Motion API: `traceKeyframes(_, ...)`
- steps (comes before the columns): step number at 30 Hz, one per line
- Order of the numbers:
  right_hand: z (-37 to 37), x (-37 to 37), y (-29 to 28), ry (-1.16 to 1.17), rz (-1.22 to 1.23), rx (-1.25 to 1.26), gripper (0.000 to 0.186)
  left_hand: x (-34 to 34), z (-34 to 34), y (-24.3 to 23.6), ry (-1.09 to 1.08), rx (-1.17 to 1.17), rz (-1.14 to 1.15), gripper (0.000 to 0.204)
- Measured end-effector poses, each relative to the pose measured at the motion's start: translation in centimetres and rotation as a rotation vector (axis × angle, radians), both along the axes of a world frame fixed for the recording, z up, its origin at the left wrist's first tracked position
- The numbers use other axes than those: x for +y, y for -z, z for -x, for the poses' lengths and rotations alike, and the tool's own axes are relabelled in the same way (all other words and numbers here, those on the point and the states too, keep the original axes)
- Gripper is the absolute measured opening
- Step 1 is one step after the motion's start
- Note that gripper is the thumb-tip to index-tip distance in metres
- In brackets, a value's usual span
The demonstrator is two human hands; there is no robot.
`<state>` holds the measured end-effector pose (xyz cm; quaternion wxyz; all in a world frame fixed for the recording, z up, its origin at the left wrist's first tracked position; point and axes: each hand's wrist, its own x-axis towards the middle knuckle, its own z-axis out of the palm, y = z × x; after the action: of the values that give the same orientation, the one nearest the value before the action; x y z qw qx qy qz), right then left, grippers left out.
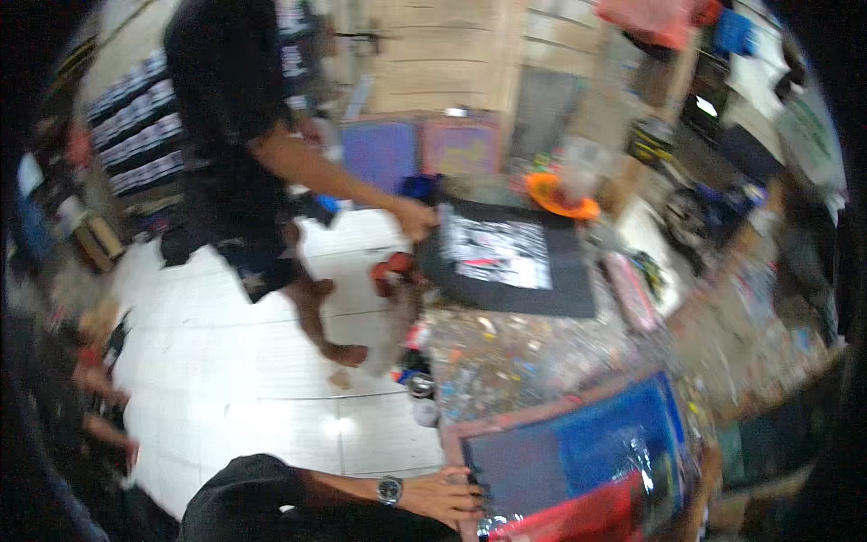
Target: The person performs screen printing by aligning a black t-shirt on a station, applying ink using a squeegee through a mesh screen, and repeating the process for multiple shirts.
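White floor tiles fill the left; lower right, our left hand (447,495) grips the screen frame (578,452), fingers curled over its edge; our right hand's unseen. Wet red ink (587,517) could smear if we tilt it.

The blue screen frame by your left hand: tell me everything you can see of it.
The screen frame is a flat rectangle with a pale wooden rim around blue mesh, lying tilted on the paint-spattered table at the lower right. Red ink or a red sheet covers its near corner, with glossy patches on the mesh. The left hand, with a wristwatch, rests its fingers on the near left rim. The right hand is not visible.
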<state>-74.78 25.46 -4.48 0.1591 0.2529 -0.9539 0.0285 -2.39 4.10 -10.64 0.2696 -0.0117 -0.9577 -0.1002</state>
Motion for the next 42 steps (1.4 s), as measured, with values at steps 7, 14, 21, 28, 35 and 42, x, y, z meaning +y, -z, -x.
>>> traceKeyframes(7, -2.0, 5.5, -2.3, -0.031, 0.1, -0.071, 0.045, -0.2, -3.1, 0.7, 0.077, -0.063, 0.123, 0.044)
traceKeyframes(14, 1.3, -4.6, -0.8, -0.101, 0.327, -0.55, 0.049, -2.9, -2.2, 0.2, -0.108, -0.137, 0.129, 0.05)
traceKeyframes(21, -8.5, 0.4, -2.9, -0.048, 0.801, -0.358, 0.048, -6.1, -4.9, 5.7, -0.02, -0.079, 0.213, 0.044)
traceKeyframes(28, -15.3, 22.2, -2.3, 0.428, -0.159, -0.194, 0.031, -6.3, -3.7, 4.0, 0.036, -0.091, 0.174, 0.052)
traceKeyframes(35, -15.4, 29.6, 1.2, 0.539, -0.031, 0.05, 0.045, -4.1, -1.0, 2.7, 0.127, -0.13, 0.098, 0.061)
traceKeyframes(42, -43.7, 14.1, -2.8, 0.37, 0.459, -0.718, 0.078, -4.0, -2.3, -0.1, -0.024, -0.01, 0.105, 0.055)
